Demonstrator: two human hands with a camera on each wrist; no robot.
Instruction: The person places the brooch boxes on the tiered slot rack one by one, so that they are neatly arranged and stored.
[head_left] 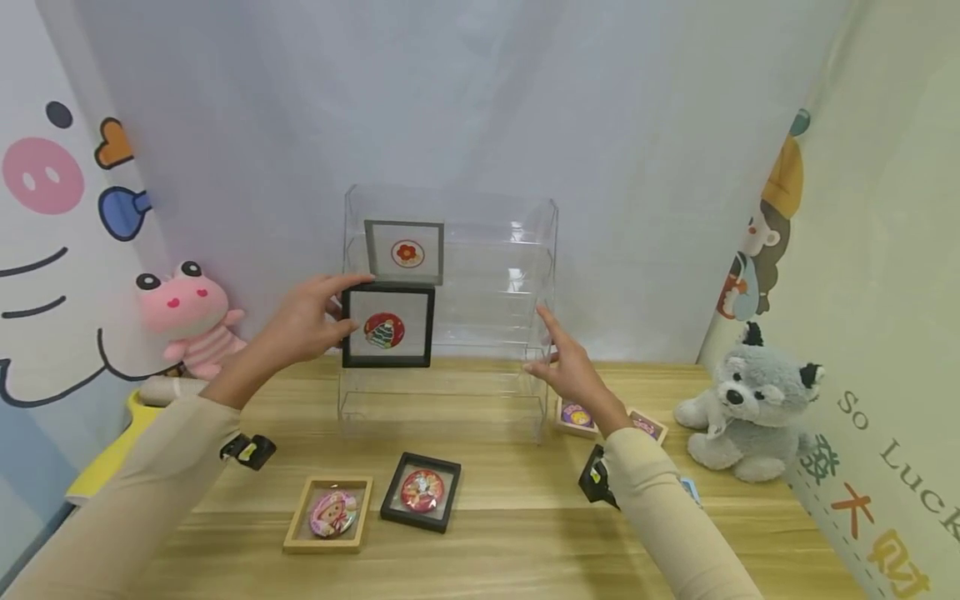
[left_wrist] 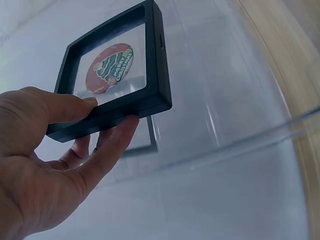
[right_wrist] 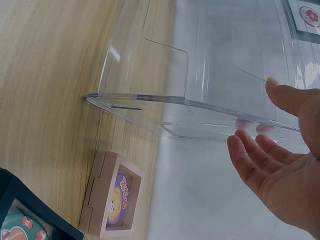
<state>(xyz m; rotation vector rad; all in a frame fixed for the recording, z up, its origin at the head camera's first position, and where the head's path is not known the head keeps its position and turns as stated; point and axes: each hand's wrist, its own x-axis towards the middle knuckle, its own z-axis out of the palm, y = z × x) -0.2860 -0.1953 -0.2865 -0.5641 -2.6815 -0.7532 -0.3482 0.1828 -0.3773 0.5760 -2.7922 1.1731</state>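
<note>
1. Left hand [head_left: 303, 321] pinches the black frame [head_left: 387, 327] at the clear rack's [head_left: 483, 267] left; best keep it level.
2. Right hand [head_left: 572, 365], spread at the rack's right side, could steady it.
3. Avoid nudging the gray frame [head_left: 406, 252], rack's upper left.

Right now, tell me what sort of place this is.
Likely a decorated tabletop display corner: a clear tiered rack stands on a table, pale fabric hangs behind, and plush toys sit on either side.

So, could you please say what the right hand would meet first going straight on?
The right hand would probably meet the clear stand's side panel first, though depth is unclear.
</note>
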